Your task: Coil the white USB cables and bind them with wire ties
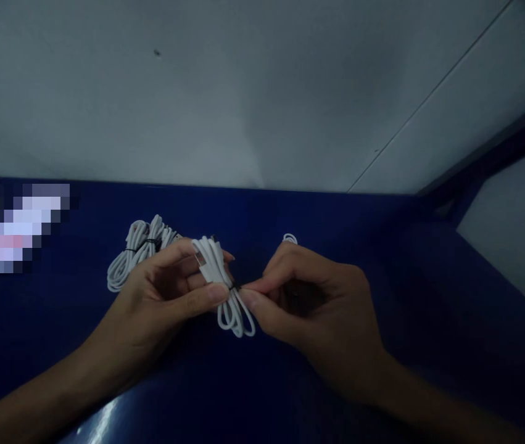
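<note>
A coiled white USB cable (223,277) is held up above the table, its metal plug showing at the upper left of the coil. My left hand (169,290) grips the coil, thumb in front and fingers behind. Around the middle of the coil runs a black twist tie (233,286). My right hand (318,302) pinches the end of this tie between thumb and forefinger. Behind my left hand lie several bundled white cables (135,250), fastened with black ties. Part of another white cable (290,237) shows behind my right hand, which hides the rest.
The tabletop (262,382) is glossy dark blue. A pale grey wall (197,92) rises behind it, with a blue frame bar (498,154) at the right. A pixelated bright object (26,228) is at the left.
</note>
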`<state>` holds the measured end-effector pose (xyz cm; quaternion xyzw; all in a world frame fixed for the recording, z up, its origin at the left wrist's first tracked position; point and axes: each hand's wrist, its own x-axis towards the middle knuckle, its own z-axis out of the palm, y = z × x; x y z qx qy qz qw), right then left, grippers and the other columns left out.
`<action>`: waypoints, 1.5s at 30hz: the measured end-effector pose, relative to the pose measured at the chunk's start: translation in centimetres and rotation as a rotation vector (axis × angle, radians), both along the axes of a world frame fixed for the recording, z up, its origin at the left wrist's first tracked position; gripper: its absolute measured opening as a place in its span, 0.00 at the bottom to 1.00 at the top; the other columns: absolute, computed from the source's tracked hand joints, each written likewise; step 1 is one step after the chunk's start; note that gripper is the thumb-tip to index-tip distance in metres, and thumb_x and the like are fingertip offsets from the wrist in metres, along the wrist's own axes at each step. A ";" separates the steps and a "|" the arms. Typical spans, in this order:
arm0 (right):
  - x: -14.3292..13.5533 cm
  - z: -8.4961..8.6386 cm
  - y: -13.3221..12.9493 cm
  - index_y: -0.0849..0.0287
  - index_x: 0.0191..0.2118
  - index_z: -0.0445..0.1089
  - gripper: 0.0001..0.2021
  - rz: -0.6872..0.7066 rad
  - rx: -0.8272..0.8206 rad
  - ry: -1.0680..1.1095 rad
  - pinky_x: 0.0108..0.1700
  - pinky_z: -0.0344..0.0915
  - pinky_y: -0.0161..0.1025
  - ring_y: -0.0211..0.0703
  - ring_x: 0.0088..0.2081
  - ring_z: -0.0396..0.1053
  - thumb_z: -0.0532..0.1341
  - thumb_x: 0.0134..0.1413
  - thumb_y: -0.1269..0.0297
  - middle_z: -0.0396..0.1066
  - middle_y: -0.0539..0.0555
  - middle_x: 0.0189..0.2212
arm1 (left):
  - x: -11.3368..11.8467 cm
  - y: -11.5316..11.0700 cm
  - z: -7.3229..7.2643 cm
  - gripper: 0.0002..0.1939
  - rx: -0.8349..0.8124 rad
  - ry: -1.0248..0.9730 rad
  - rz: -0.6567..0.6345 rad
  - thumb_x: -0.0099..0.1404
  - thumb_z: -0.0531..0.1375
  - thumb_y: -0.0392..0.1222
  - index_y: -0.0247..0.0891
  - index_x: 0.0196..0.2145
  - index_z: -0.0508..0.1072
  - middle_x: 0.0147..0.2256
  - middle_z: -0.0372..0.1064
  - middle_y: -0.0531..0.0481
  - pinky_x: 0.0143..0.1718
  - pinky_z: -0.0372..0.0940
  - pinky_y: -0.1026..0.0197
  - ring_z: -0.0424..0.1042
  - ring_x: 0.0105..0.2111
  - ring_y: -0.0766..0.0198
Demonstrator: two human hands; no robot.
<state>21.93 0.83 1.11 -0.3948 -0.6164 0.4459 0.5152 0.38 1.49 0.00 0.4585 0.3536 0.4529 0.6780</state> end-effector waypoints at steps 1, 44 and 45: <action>-0.2 0.0 -0.1 0.58 0.29 0.79 0.08 -0.013 -0.012 0.001 0.25 0.63 0.30 0.30 0.24 0.65 0.75 0.54 0.75 0.72 0.45 0.25 | 0.1 0.0 0.1 0.12 0.017 0.026 0.023 0.69 0.74 0.33 0.48 0.46 0.85 0.40 0.84 0.57 0.41 0.76 0.75 0.83 0.39 0.70; 2.1 1.5 1.8 0.55 0.38 0.79 0.06 0.392 -0.423 -0.001 0.28 0.59 0.33 0.33 0.25 0.61 0.73 0.65 0.62 0.65 0.43 0.24 | -0.2 0.0 2.1 0.11 0.119 0.194 0.054 0.66 0.75 0.33 0.46 0.44 0.86 0.38 0.85 0.54 0.38 0.76 0.72 0.83 0.37 0.66; 1.9 1.4 1.6 0.55 0.37 0.79 0.05 0.331 -0.359 -0.028 0.28 0.61 0.33 0.34 0.26 0.62 0.73 0.65 0.63 0.66 0.43 0.24 | -0.2 0.0 1.9 0.11 0.099 0.176 0.070 0.67 0.75 0.33 0.46 0.45 0.86 0.39 0.85 0.54 0.39 0.76 0.72 0.83 0.37 0.66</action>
